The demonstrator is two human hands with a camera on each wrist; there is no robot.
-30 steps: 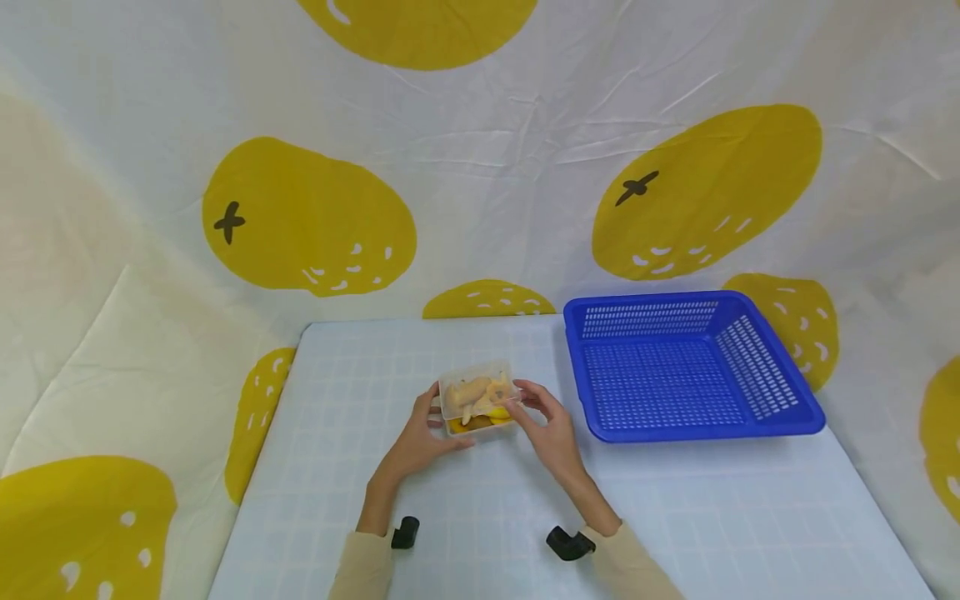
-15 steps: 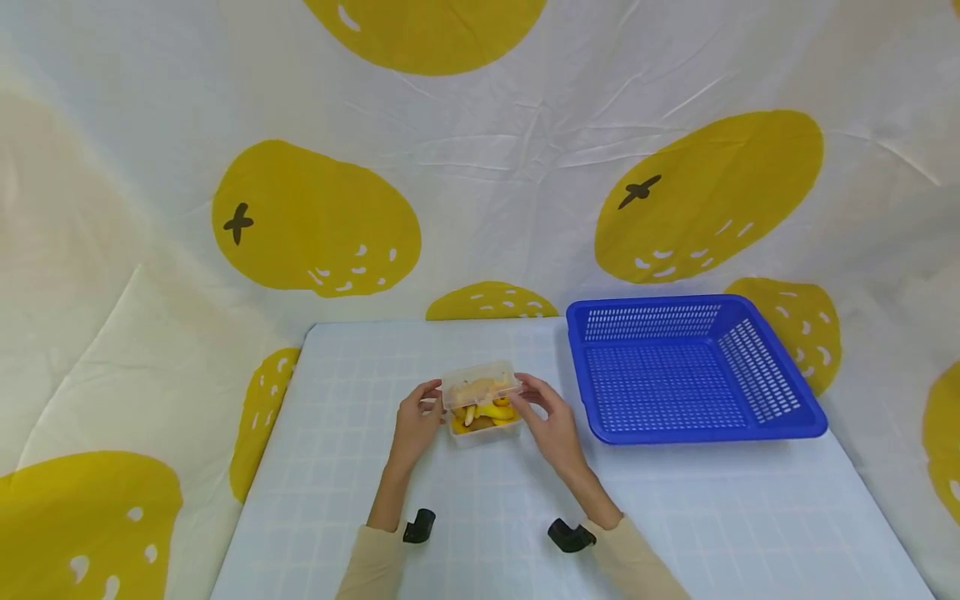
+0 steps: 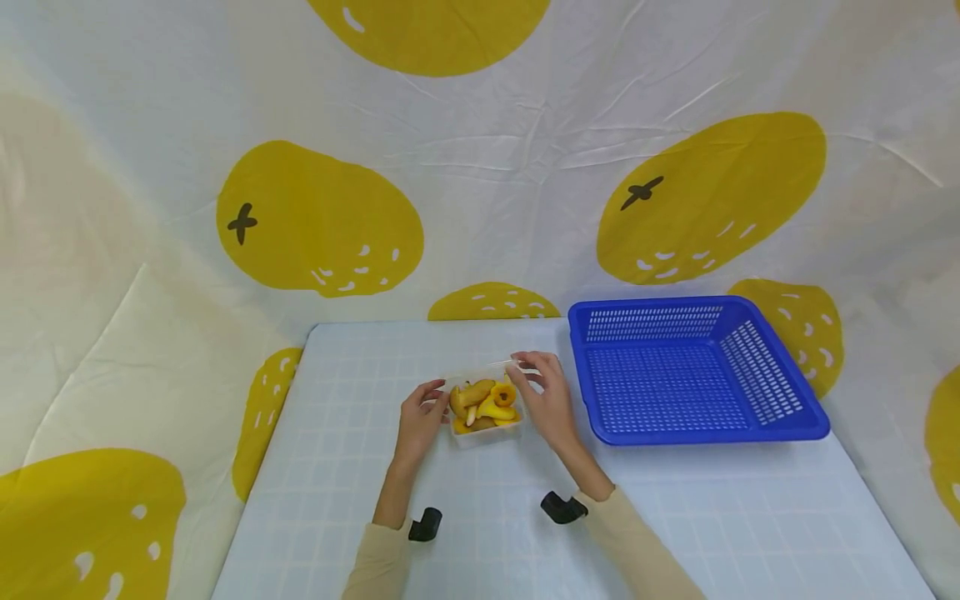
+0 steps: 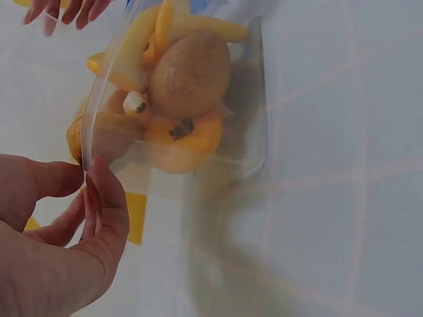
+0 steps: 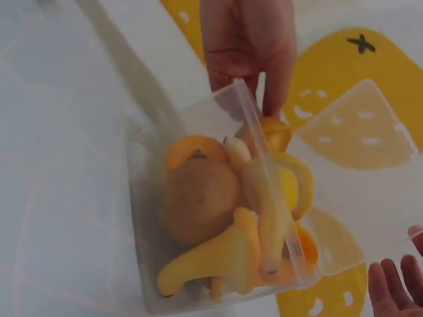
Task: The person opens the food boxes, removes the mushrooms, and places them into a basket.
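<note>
A clear plastic box [image 3: 487,435] stands on the table, filled with yellow and brown mushroom-shaped pieces [image 3: 495,407]. One piece is trumpet-shaped [image 5: 218,257]; another shows a round brown top [image 4: 192,72]. My left hand [image 3: 420,423] pinches the box's left rim between thumb and fingers, as the left wrist view [image 4: 73,231] shows up close. The clear lid [image 5: 357,145] is raised at the box's far side, seen almost edge-on from the head. My right hand [image 3: 547,396] holds the lid's edge near its right corner; its fingers are partly cut off in the right wrist view.
A blue perforated plastic basket [image 3: 675,433] stands on the table just right of my right hand. The table [image 3: 480,517] has a pale checked cloth. Behind it hangs a white fabric with large yellow fruit prints [image 3: 322,221].
The lid has swung up and back off the contents, uncovering them. My right hand has moved up with it. My left hand has shifted from round the box's side to pinching its rim.
</note>
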